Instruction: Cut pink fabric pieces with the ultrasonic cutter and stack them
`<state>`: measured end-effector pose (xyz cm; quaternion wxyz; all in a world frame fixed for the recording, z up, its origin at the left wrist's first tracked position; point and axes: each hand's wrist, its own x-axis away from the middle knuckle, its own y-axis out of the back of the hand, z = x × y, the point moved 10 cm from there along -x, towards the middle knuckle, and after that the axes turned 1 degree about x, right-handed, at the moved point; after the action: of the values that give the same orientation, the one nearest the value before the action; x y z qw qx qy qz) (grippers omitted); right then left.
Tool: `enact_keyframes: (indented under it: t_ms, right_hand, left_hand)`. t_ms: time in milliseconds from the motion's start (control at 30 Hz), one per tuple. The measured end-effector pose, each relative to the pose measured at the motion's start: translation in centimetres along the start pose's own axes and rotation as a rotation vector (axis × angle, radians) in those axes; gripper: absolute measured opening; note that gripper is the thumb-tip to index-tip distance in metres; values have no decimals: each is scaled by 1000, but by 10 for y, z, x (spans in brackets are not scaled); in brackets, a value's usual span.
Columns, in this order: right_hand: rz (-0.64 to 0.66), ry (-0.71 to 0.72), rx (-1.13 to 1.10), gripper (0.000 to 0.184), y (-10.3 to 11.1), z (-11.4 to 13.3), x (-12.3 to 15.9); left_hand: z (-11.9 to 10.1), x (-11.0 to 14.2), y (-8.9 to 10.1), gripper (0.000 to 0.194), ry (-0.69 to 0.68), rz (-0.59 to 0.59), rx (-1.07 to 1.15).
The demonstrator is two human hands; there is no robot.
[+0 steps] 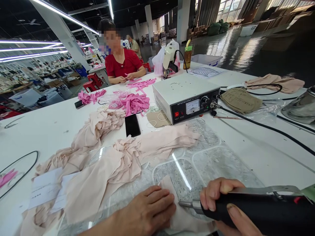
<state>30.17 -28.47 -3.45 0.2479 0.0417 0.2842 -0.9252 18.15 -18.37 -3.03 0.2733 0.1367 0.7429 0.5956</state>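
My left hand [152, 209] lies palm down, its fingers flat on a small piece of beige fabric [180, 219]. My right hand [223, 200] is wrapped around a thick black ultrasonic welding gun [258, 208] with a metal lever along its top. The gun's narrow metal tip points left at the fabric, close to my left fingertips; whether it touches the cloth I cannot tell. Beneath the fabric is a clear, shiny sheet with a grey marbled pattern [214, 167]. Just beyond my left hand lies a layered stack of beige fabric pieces [123, 157].
A white control box [184, 88] with a dial stands behind the fabric, its black cable [265, 126] running right. A black phone [133, 125], pink strips [135, 103] and paper slips [45, 188] lie about. Across the table sits a person in red [125, 62], handling pink strips.
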Motion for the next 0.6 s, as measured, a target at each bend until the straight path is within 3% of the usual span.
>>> enact_keyframes:
  t_ms: [600]
  right_hand:
    - [-12, -51, 16, 9, 7, 0, 2]
  left_hand:
    - [2, -4, -2, 23, 67, 83, -22]
